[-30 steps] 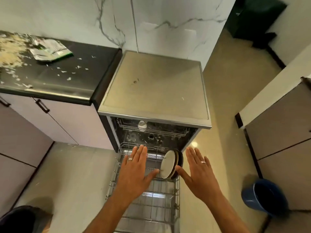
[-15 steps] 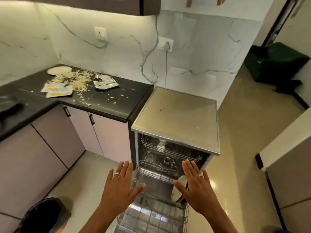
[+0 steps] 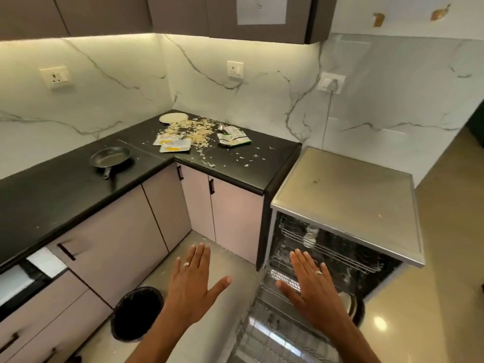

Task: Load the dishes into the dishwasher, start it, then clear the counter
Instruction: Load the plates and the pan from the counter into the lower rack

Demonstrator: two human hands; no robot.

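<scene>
The dishwasher [image 3: 348, 203] stands open at the right, its lower rack [image 3: 272, 334] pulled out. Plates [image 3: 349, 303] stand in that rack, mostly hidden behind my right hand [image 3: 314, 292]. Both hands are held flat with fingers spread and hold nothing. My left hand [image 3: 192, 284] hovers over the floor left of the rack. On the black counter [image 3: 52, 195] lie a frying pan [image 3: 110, 158], a white plate [image 3: 173, 117], spilled flakes [image 3: 193, 129] and torn packets [image 3: 175, 145], [image 3: 233, 138].
A black-lined bin [image 3: 136, 313] stands on the floor below my left hand. Pale cabinet doors [image 3: 230, 218] run under the counter. A small white cup [image 3: 309, 238] sits in the dishwasher's upper rack. Open floor lies right of the dishwasher.
My view has lifted and swung left, bringing the whole counter, pan and bin into sight. Both hands stay flat and empty, and have drifted away from the plates in the rack.
</scene>
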